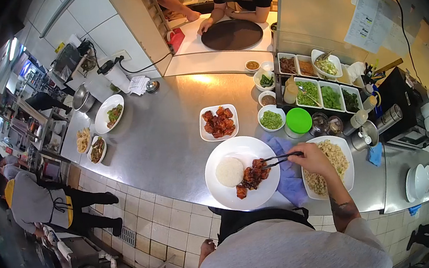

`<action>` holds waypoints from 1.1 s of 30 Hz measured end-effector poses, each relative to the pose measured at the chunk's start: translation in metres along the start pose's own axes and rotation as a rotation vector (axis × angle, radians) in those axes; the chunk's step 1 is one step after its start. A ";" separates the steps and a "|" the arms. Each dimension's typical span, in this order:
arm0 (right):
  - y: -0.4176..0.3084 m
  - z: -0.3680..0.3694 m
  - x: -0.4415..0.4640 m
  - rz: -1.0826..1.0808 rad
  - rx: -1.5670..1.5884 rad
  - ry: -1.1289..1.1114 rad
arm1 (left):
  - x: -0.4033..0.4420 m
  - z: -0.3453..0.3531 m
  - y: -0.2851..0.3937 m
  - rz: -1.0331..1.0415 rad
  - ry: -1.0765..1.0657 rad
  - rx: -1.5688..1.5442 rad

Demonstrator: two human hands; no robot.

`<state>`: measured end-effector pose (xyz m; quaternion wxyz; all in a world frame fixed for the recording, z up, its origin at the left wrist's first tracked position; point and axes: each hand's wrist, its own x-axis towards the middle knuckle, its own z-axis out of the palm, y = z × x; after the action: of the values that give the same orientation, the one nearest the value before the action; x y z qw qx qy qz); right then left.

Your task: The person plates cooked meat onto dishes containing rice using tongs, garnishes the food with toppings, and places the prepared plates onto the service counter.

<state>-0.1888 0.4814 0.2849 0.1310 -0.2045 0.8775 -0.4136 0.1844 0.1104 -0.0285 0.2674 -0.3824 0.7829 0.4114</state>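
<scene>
My right hand (310, 159) is closed around black tongs (281, 158). Their tips touch the glazed, reddish-brown meat pieces (252, 174) on a large white plate (222, 199). A round mound of white rice (229, 171) lies beside the meat on that plate. Below my right forearm, a white square dish (346, 143) holds fried rice (333, 157). My left hand (207, 248) hangs low by my side, away from the counter, its fingers mostly hidden. Behind the plate, a square white bowl (205, 135) contains more glazed meat (219, 122).
Chopped green onion (271, 120), a green-lidded tub (298, 120) and several containers of greens (331, 98) stand at the right. A blue cloth (289, 178) lies by the plate. Filled dishes (101, 115) sit at the left. People stand beyond the pass, near a dark round tray (232, 34).
</scene>
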 end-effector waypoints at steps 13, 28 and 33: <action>0.003 0.009 -0.016 0.137 0.380 0.381 | -0.012 -0.009 0.035 -0.023 -0.007 -0.064; -0.040 0.075 0.097 -0.168 -0.224 0.421 | -0.002 -0.012 0.029 -0.007 0.007 -0.025; -0.042 0.076 0.103 -0.115 -0.186 0.464 | 0.018 -0.026 0.028 0.056 0.451 0.080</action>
<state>-0.2392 0.3581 0.2640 -0.1169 -0.1648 0.9052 -0.3740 0.1484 0.0920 -0.0154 0.0890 -0.4318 0.8488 0.2917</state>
